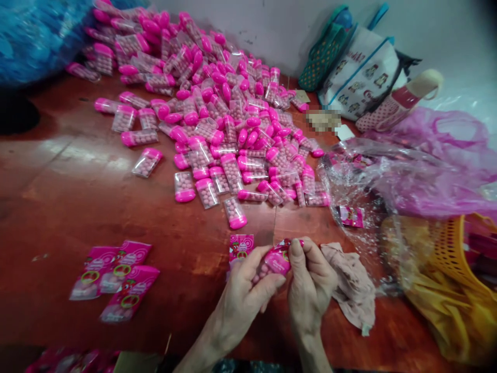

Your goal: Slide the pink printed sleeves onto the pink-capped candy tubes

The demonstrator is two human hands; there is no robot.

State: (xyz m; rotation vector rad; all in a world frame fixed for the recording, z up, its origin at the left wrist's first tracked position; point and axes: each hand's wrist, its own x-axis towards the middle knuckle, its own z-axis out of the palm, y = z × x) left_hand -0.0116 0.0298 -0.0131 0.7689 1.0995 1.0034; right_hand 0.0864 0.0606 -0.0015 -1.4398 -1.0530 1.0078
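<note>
In front of me, my left hand is closed around a pink candy packet with round pink candies showing at its lower left. My right hand pinches the upper right end of the same packet between thumb and fingers. Just behind my left hand lies a pink printed wrapper, partly hidden by it. To the left, three filled pink packets overlap on the table. Beyond my hands spreads a big heap of clear candy boxes with bright pink caps; a single candy box lies nearest.
A crumpled beige cloth lies right of my right hand. Further right are a yellow basket, clear plastic film and a pink plastic bag. Bags lean at the wall; a blue bag fills the far left.
</note>
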